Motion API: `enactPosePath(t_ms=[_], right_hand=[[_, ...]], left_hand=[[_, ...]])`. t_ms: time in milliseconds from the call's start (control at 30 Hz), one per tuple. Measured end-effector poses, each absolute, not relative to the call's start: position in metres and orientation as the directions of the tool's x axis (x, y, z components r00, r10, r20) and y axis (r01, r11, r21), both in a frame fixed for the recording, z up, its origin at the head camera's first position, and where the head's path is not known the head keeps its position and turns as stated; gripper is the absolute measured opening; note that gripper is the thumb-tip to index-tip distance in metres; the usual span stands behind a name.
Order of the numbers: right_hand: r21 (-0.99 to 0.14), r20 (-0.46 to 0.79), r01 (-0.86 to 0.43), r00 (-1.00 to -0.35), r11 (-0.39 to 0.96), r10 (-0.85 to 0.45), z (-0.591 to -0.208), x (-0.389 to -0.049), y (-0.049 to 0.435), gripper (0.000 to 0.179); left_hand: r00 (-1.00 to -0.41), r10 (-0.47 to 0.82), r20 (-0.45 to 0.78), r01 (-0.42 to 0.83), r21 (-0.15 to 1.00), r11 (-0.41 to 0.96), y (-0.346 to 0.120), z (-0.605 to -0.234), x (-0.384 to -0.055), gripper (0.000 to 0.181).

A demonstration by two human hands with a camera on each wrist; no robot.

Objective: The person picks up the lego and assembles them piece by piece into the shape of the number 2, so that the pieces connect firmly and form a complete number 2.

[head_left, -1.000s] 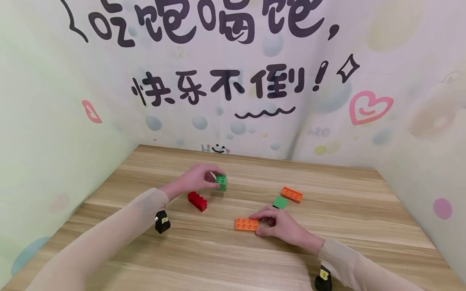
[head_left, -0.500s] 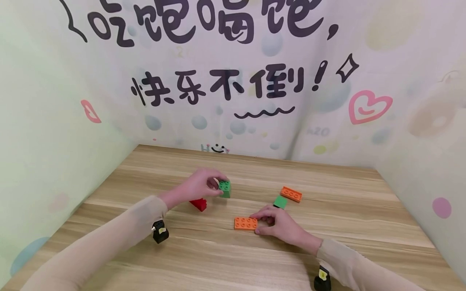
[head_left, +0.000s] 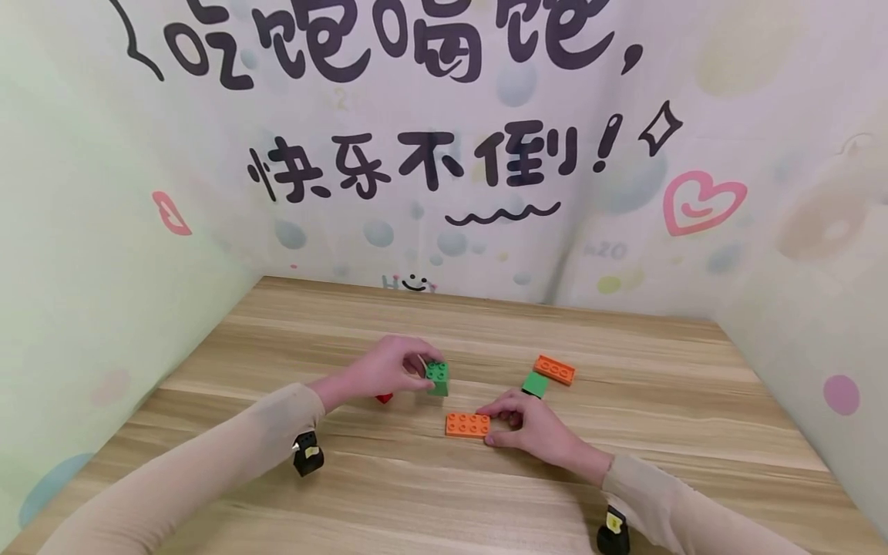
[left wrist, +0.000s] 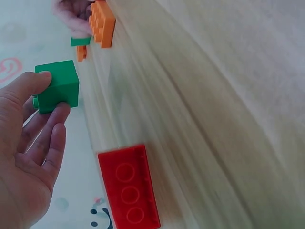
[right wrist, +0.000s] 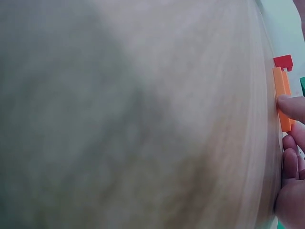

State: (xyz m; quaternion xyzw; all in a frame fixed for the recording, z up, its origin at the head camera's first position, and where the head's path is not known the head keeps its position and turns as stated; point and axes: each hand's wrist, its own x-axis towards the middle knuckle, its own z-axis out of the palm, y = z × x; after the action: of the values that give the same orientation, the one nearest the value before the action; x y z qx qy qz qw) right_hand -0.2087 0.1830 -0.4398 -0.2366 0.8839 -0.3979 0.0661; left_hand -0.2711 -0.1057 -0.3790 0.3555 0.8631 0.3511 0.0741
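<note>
My left hand (head_left: 391, 366) pinches a green toy brick (head_left: 437, 378) with studs on top, between thumb and fingers. The left wrist view shows that green brick (left wrist: 58, 86) held above the table. Just right of it, my right hand (head_left: 534, 428) grips the right end of an orange eight-stud brick (head_left: 468, 425) lying studs up on the table. In the right wrist view my thumb lies against the side of this orange brick (right wrist: 282, 100). Below the left hand a red brick (left wrist: 128, 188) lies on its side, mostly hidden by that hand in the head view.
Beyond the right hand lie a second green brick (head_left: 535, 384) and another orange brick (head_left: 555, 370), its hollow underside showing. A printed cloth (head_left: 416, 247) hangs behind the wooden table (head_left: 388, 493). Each wrist carries a small black camera (head_left: 307, 455).
My left hand has carried the green brick right and toward me, nearer the orange brick, now covering most of the red one. The right hand stays in place on the orange brick.
</note>
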Motion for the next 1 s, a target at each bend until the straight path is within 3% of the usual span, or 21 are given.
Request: enactPosePath(t_ms=[1000], right_hand=[[-0.722,0.070,-0.359,-0.888,0.591,-0.455,-0.440,-0.209,0.183,0.032]], left_hand=[[-0.690,0.710,0.141,0.590,0.678,0.438,-0.085,-0.401,-0.252,0.036]])
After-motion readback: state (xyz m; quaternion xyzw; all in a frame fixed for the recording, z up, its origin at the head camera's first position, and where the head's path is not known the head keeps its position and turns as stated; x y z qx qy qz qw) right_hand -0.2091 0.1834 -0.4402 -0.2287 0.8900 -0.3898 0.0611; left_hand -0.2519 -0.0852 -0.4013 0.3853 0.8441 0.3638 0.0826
